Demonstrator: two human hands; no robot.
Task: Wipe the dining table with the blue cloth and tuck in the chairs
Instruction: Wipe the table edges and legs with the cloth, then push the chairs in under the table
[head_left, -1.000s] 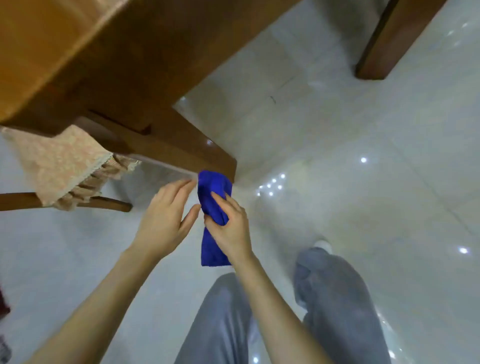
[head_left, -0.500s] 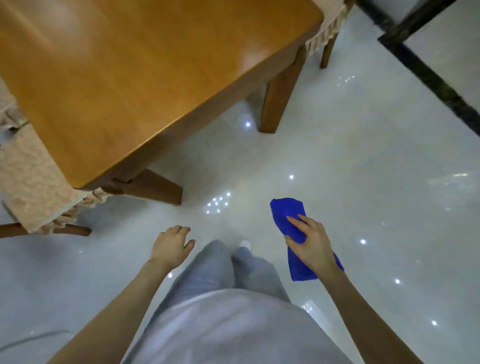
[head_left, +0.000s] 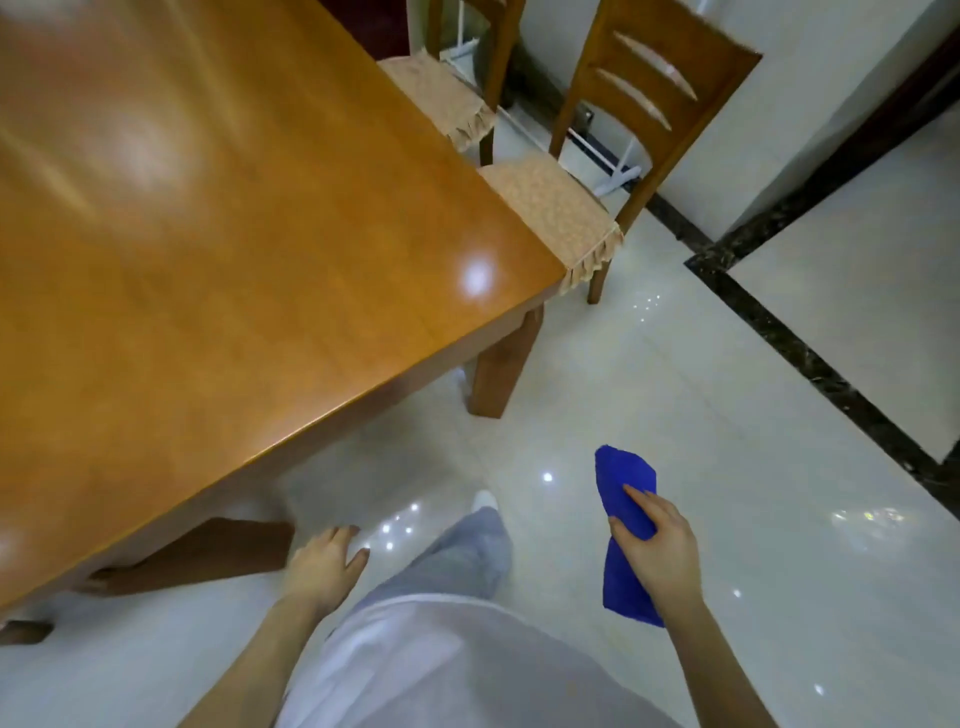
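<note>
The orange wooden dining table (head_left: 218, 249) fills the upper left, its near corner pointing toward me. My right hand (head_left: 657, 540) grips the folded blue cloth (head_left: 623, 483) over the floor, right of the table and below its edge. My left hand (head_left: 324, 564) hangs with fingers apart and nothing in it, just below the table's front edge. Two wooden chairs stand on the table's far right side: the nearer chair (head_left: 644, 98) with a beige cushion partly under the tabletop, and a second chair (head_left: 441, 88) behind it.
Glossy white tile floor (head_left: 675, 364) with a dark border strip (head_left: 810, 358) runs to the right. A table leg (head_left: 501, 364) stands near the corner. Another chair's wooden base (head_left: 156, 561) shows under the table at lower left. My grey trousers (head_left: 457, 561) are below.
The view has risen from under the table to above its top. My hands moved apart; the right hand carried the cloth to the right while the left let go and dropped.
</note>
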